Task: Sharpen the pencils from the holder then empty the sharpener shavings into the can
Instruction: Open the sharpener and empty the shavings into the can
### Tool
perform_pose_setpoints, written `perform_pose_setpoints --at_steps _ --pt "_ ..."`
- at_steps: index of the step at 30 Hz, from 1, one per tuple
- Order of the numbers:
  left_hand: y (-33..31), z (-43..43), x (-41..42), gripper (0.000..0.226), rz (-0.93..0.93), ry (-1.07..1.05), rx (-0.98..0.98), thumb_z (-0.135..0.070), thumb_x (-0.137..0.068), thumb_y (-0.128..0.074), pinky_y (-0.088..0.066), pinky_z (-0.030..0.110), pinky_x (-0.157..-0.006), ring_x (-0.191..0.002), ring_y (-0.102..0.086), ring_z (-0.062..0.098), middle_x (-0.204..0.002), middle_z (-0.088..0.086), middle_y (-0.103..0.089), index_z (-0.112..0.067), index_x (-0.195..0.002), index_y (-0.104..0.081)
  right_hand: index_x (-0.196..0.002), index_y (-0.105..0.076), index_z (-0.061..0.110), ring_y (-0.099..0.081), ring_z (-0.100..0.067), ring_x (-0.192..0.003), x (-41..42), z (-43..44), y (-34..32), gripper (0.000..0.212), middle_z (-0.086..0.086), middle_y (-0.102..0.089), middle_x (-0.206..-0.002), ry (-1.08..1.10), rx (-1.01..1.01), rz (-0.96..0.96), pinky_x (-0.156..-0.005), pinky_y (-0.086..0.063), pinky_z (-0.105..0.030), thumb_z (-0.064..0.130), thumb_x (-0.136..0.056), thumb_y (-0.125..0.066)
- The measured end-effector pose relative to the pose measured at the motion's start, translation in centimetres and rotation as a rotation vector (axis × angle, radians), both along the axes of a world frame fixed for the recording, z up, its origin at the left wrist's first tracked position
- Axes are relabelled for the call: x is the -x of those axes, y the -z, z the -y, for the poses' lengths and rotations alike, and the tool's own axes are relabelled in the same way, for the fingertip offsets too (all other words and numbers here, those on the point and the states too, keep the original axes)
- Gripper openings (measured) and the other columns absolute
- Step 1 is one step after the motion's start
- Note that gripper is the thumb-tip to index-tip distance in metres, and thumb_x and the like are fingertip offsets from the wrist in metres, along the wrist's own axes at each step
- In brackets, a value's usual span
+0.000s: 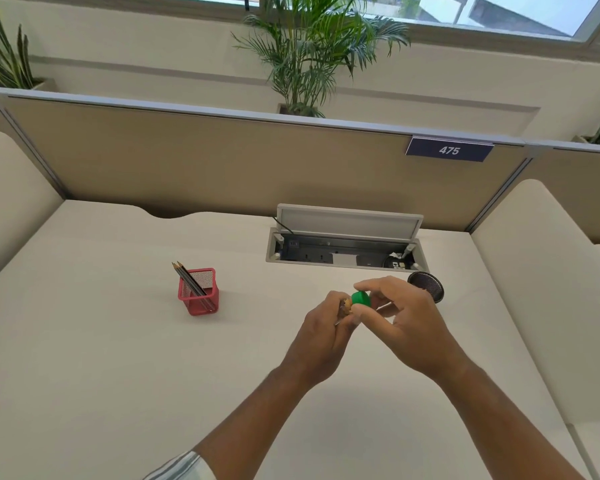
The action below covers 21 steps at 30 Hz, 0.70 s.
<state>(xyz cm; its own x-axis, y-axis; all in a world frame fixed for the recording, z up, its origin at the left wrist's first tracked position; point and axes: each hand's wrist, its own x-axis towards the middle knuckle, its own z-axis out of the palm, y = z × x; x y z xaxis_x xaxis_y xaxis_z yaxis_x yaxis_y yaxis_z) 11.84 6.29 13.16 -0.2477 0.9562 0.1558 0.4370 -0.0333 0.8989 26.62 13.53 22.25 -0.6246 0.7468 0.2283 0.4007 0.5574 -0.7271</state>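
Observation:
Above the middle of the desk, both hands meet on a small green sharpener [361, 298]. My left hand [323, 336] pinches its left end, where brown shavings [345, 305] show. The thumb and fingers of my right hand [407, 320] curl round the green part. A thin pencil [384, 308] runs under the sharpener between the hands; which hand holds it I cannot tell. A red mesh holder [199, 296] with two pencils [187, 278] stands to the left. The black mesh can [427, 285] is partly hidden behind my right hand.
An open cable box [343, 252] with sockets is sunk into the desk behind the hands. A beige partition [222, 161] with a sign reading 475 closes the back. Padded side panels [534, 271] flank the white desk [118, 375].

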Motion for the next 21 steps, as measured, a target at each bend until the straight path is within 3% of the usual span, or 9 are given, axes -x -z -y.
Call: perform_pose_setpoints --at_steps 4,9,16,21 --pt "0.2 -0.6 -0.7 0.041 0.004 0.024 0.000 -0.068 -0.105 -0.037 -0.059 0.043 -0.072 -0.084 -0.064 0.020 -0.101 0.000 -0.067 -0.031 -0.117 -0.050 -0.118 -0.073 0.025 -0.067 -0.004 -0.099 -0.9 -0.6 0.4 0.029 0.018 -0.070 -0.102 0.009 0.022 -0.003 -0.074 -0.060 -0.016 0.032 -0.091 -0.075" --pt "0.1 -1.6 -1.8 0.057 0.025 0.031 0.025 -0.078 -0.100 -0.032 -0.059 0.040 -0.071 -0.084 -0.063 0.019 -0.099 -0.003 -0.065 -0.027 -0.118 -0.052 -0.117 -0.073 0.026 -0.066 -0.006 -0.099 -2.1 -1.5 0.7 0.027 0.018 -0.070 -0.104 0.036 0.040 -0.020 -0.072 -0.058 -0.014 0.030 -0.090 -0.075" --pt "0.6 -3.6 -3.4 0.025 0.030 0.054 0.039 -0.052 -0.110 -0.045 -0.053 0.036 -0.069 -0.078 -0.054 0.011 -0.094 -0.009 -0.058 -0.029 -0.117 -0.050 -0.119 -0.074 0.021 -0.069 -0.015 -0.095 -4.2 -3.3 1.6 0.028 0.006 -0.073 -0.103 0.078 0.108 -0.059 -0.075 -0.060 -0.021 0.021 -0.091 -0.076" --pt "1.1 -5.1 -4.6 0.035 0.047 0.073 0.045 -0.055 -0.108 -0.043 -0.051 0.036 -0.068 -0.078 -0.052 0.010 -0.094 -0.008 -0.058 -0.024 -0.120 -0.053 -0.118 -0.074 0.020 -0.070 -0.016 -0.093 -5.5 -4.5 2.1 0.028 0.007 -0.072 -0.101 0.085 0.153 -0.085 -0.074 -0.059 -0.019 0.015 -0.091 -0.076"
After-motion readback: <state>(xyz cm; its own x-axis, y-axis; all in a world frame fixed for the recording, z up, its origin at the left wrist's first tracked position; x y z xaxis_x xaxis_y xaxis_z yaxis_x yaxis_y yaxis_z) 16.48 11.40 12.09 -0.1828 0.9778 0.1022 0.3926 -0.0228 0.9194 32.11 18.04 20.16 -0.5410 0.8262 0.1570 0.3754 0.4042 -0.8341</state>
